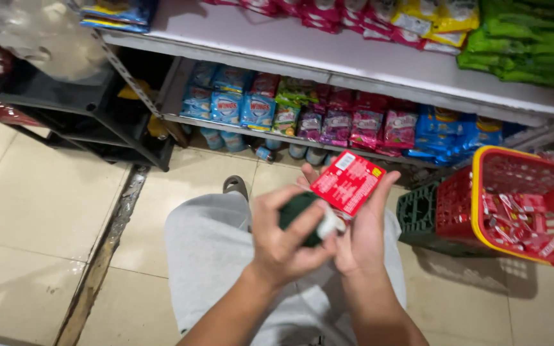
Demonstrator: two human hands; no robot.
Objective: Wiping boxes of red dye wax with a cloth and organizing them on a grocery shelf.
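Fingers of your right hand (361, 238) pinch the red packet (347, 182) upright above your lap; your left hand (283, 238) wraps a dark green cloth (297, 211) just beside it. Wipe gently, packet held firm, near the red basket (476, 192).

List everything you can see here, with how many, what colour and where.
small red box: one, red with a white label patch, held up in the right hand
dark green cloth: one, dark green with a white part, in the left hand's grip
red basket: one, red with a yellow rim, on the floor at right, holding red packets
green crate: one, dark green, beside the basket
shelf packets: many; blue, green, pink, red; lower shelf
black rack: one, at left
floor tiles: beige
left hand: one, centre
right hand: one, centre
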